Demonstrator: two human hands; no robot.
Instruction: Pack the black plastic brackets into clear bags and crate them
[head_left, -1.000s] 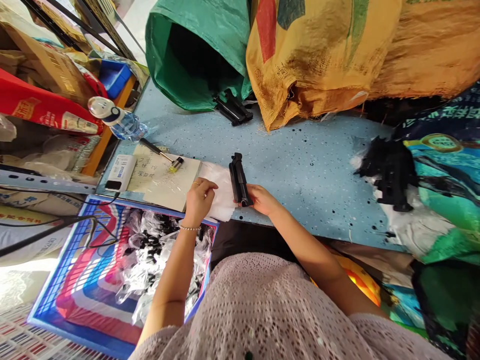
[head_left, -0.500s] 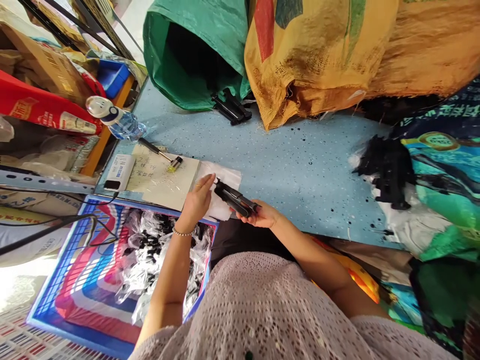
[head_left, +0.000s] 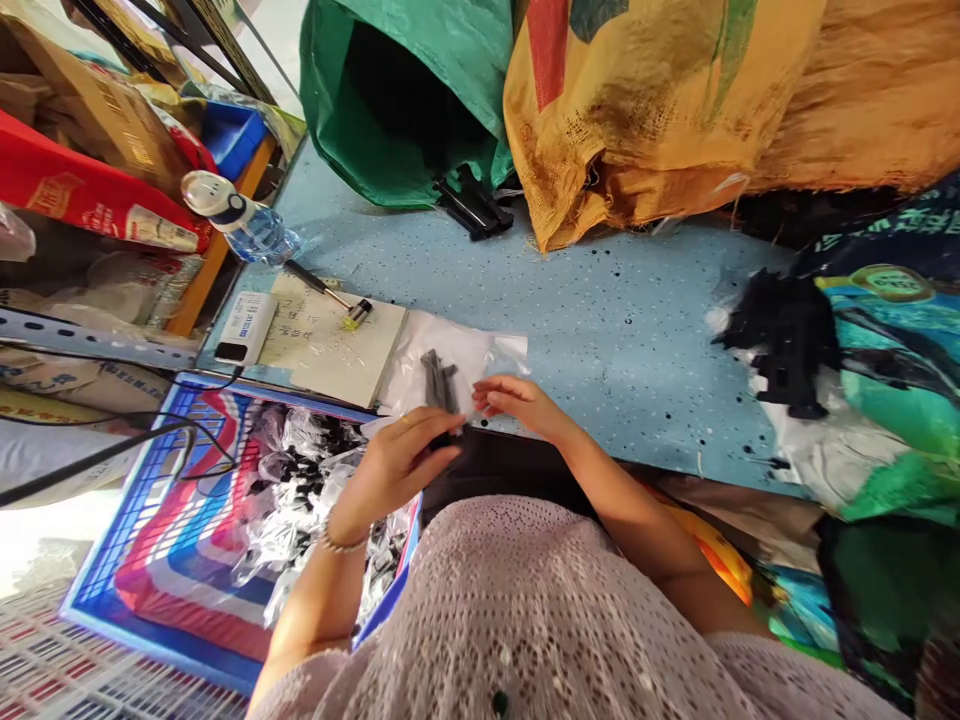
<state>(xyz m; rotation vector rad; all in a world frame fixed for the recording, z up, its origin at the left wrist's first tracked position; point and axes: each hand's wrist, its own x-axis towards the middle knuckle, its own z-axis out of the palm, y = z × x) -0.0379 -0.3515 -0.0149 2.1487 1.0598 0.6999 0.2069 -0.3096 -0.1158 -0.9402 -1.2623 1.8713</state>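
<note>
Looks bright across the blue tabletop [head_left: 600, 320], burns out to white left of the blue basket [head_left: 169, 638], sinks to near black inside the green sack [head_left: 326, 125]. Stretches toward the edges (softly blurred at right, too).

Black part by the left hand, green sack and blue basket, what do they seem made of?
Black part: probably moulded plastic, smooth-looking, but it shows hazily, so metal isn't ruled out.
Green sack: likely plastic sheet or weave, softly shiny and creased.
Blue basket: probably rigid plastic, glossy, from its latticed wall.
</note>
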